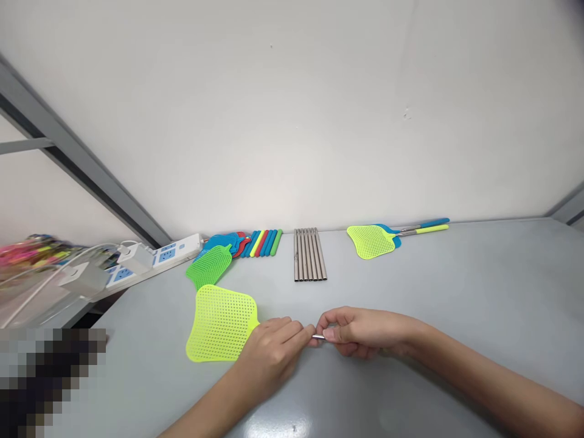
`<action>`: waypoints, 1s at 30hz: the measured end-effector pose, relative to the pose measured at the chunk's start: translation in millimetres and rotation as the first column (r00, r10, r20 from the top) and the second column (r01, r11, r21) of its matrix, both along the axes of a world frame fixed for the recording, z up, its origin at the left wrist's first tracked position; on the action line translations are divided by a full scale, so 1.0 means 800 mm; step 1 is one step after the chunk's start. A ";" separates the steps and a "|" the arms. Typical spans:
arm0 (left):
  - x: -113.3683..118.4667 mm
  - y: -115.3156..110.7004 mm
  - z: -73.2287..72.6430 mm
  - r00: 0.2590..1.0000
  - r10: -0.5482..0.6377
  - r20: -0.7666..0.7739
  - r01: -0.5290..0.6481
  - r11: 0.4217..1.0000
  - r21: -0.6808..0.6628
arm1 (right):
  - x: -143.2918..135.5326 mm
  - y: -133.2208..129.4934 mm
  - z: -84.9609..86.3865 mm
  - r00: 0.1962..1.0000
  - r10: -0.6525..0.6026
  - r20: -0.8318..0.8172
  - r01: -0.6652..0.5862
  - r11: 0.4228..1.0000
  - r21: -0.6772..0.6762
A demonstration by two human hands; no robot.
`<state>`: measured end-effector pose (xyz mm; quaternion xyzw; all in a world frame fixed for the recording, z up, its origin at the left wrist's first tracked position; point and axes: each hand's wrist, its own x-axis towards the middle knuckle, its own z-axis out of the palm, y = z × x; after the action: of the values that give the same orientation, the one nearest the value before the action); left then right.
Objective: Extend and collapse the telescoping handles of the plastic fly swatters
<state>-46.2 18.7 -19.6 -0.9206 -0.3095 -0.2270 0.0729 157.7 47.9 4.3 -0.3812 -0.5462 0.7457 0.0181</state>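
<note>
My left hand [277,348] is closed around the neck of a yellow-green fly swatter head [222,322], whose perforated paddle sticks out to the left. Between my two hands a short stretch of thin metal rod [318,336] shows, in line with the swatter neck. The fingers of my right hand [353,330] pinch this rod at its right side. Whether the rod is joined to the neck is hidden under my left fingers.
Several metal tubes [310,255] lie side by side beyond my hands. Coloured handle grips [266,243], a green swatter head [210,265] and blue ones [221,243] lie at the back left, by a power strip [166,253]. Long-handled swatters [371,241] rest at the back right.
</note>
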 end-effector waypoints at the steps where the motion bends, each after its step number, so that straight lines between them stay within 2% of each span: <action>1: 0.000 0.001 0.001 1.000 -0.004 -0.002 0.004 1.000 0.017 | 0.001 0.001 0.001 1.000 0.011 -0.001 -0.011 1.000 -0.008; 10: -0.002 0.008 0.009 0.999 -0.037 -0.011 0.038 0.991 0.130 | 0.006 0.008 -0.001 0.993 0.118 0.000 -0.118 0.993 -0.003; 17: -0.002 0.009 0.011 0.999 -0.027 -0.027 0.030 0.991 0.130 | 0.007 0.010 -0.001 0.995 0.096 0.019 -0.095 0.995 -0.017; 21: -0.005 0.011 0.010 0.999 -0.026 -0.036 0.030 0.991 0.128 | 0.006 0.010 -0.006 0.996 0.087 0.007 -0.087 0.996 0.019; 30: -0.008 0.016 0.009 0.998 0.043 -0.037 -0.038 0.992 0.122 | 0.013 0.017 -0.017 0.988 0.076 -0.132 -0.059 0.990 0.131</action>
<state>-52.9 31.8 -12.8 -0.9122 -0.3123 -0.2256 0.1392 168.3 61.4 -9.7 -0.3087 -0.6026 0.7339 0.0544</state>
